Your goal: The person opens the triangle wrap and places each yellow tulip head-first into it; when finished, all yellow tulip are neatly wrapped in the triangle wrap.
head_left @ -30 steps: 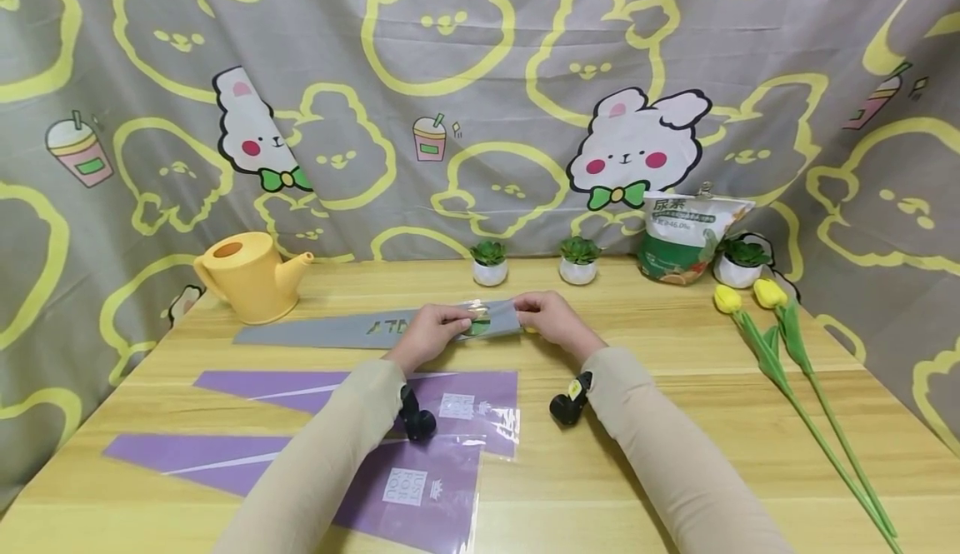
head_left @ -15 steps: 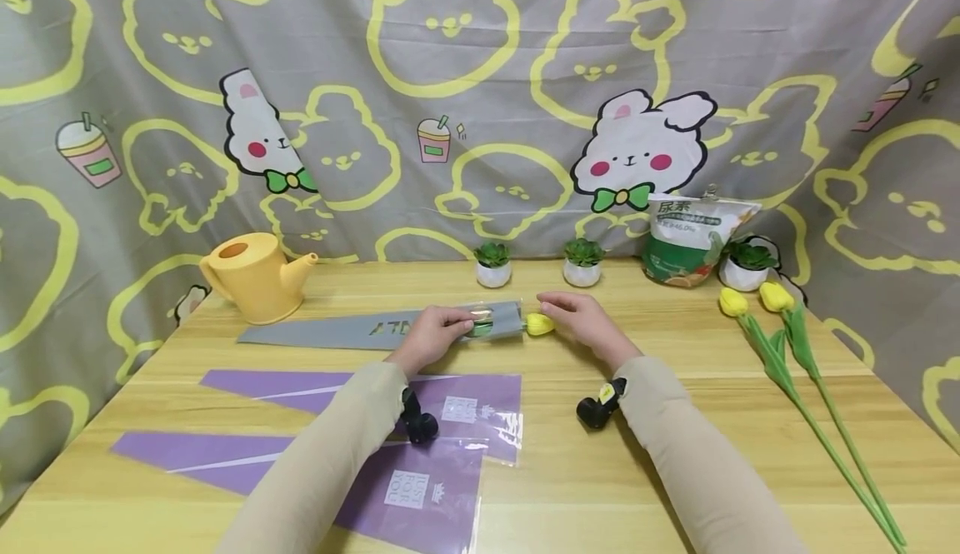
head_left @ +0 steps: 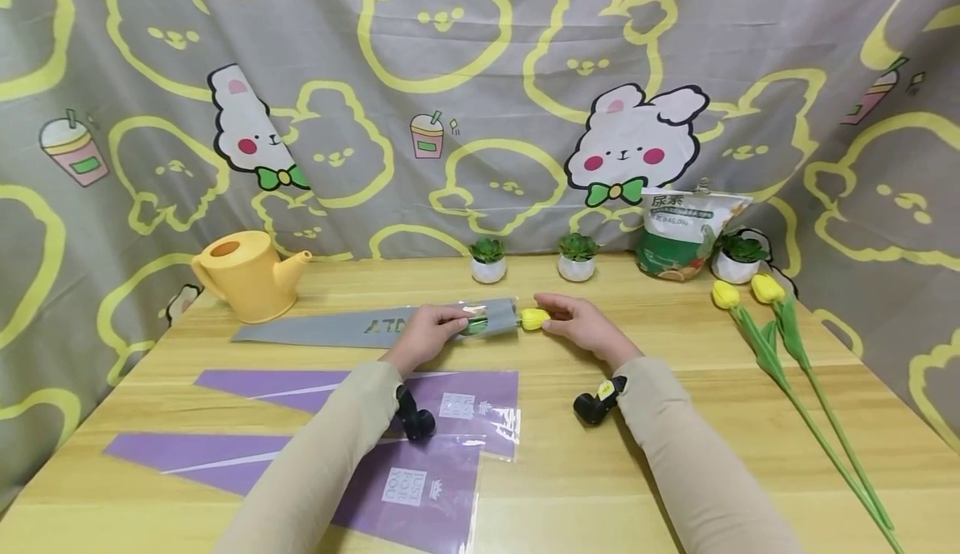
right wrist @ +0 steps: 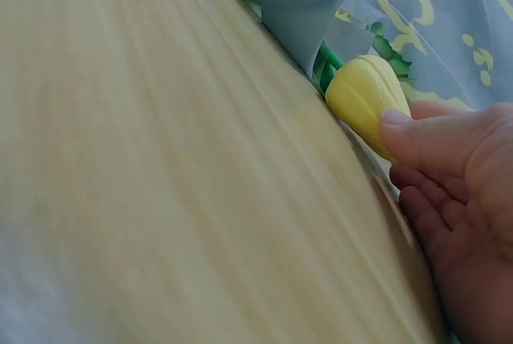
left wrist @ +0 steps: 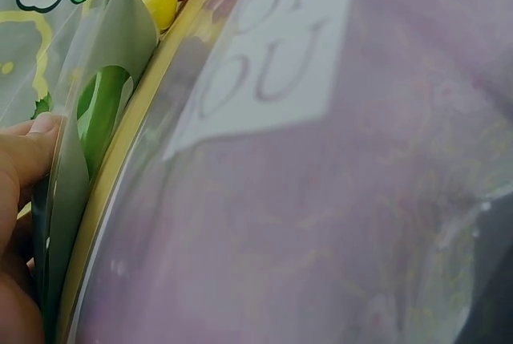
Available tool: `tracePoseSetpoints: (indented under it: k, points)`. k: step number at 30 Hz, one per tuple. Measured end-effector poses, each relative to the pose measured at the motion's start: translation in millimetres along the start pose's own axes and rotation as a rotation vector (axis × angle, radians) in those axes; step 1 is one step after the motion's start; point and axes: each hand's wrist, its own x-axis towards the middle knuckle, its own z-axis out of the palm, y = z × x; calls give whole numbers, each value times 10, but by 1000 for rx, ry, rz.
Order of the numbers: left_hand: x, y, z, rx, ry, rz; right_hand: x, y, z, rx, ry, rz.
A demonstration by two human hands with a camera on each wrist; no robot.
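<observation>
A long grey flower sleeve (head_left: 337, 331) lies across the table with its wide mouth to the right. My left hand (head_left: 442, 325) pinches that mouth, thumb on the grey film (left wrist: 120, 35). A yellow tulip's green stem (left wrist: 100, 111) runs inside the sleeve. Its yellow head (head_left: 534, 318) sticks out just past the mouth. My right hand (head_left: 558, 314) pinches the head, and its thumb presses the yellow bud (right wrist: 365, 99) in the right wrist view. The rest of the stem is hidden by the grey film.
Two purple sleeves (head_left: 360, 391) (head_left: 300, 471) lie near the front under my left forearm. A yellow watering can (head_left: 243, 275) stands at the back left. Two loose yellow tulips (head_left: 780, 354) lie at the right. A fertilizer bag (head_left: 682, 233) and small potted plants (head_left: 487, 261) line the back edge.
A second ago both hands were at the sleeve's mouth with the tulip head inside. My right hand has moved right, and the head now shows outside the mouth.
</observation>
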Motion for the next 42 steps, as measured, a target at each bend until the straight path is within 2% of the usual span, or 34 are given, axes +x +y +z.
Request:
tracePoseSetpoints:
  k: [6,15,24,31,42]
  points:
    - [-16,7,-18,17,5,-9,6,-46,37,-6,20,26]
    - [-15,22,-7,15,5,-29,-4,-81,81,11,106,75]
    - [-30,49,-5,-29,13,-9,36,-128,202,94,152,49]
    - [-23,62,5,-49,7,-15,97,-171,309,186,182,72]
    - [-6,63,7,-48,3,-5,176,-209,443,290,171,34]
